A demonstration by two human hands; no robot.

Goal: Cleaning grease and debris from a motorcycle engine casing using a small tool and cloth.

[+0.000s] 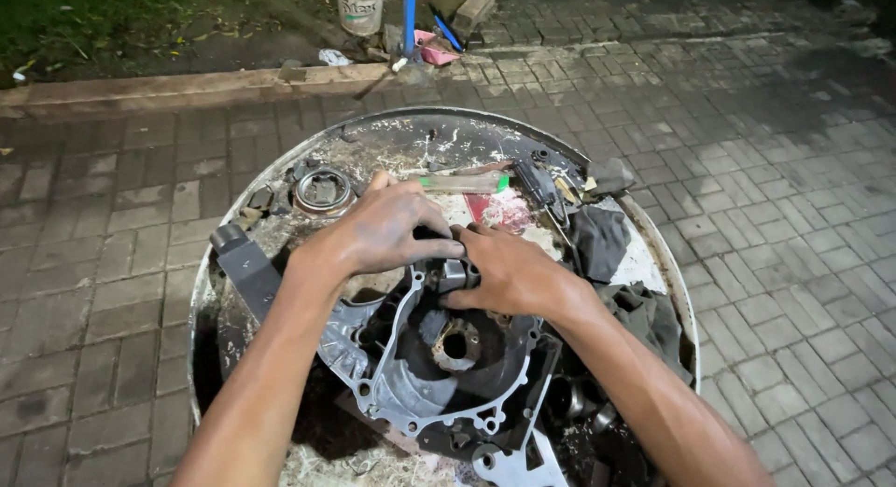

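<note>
A grey metal engine crankcase half lies on top of a round drum. Both my hands rest on its far end. My left hand, smeared with dark grease, covers the upper rim with its fingers curled over the edge. My right hand grips a small dark part set in the casing's top. A round bearing hole shows in the casing's middle, below my hands.
On the drum lie a round metal ring, a green-tipped tool, dark rags and a black bar. Brick paving surrounds the drum. A white bucket and blue pole stand beyond a kerb.
</note>
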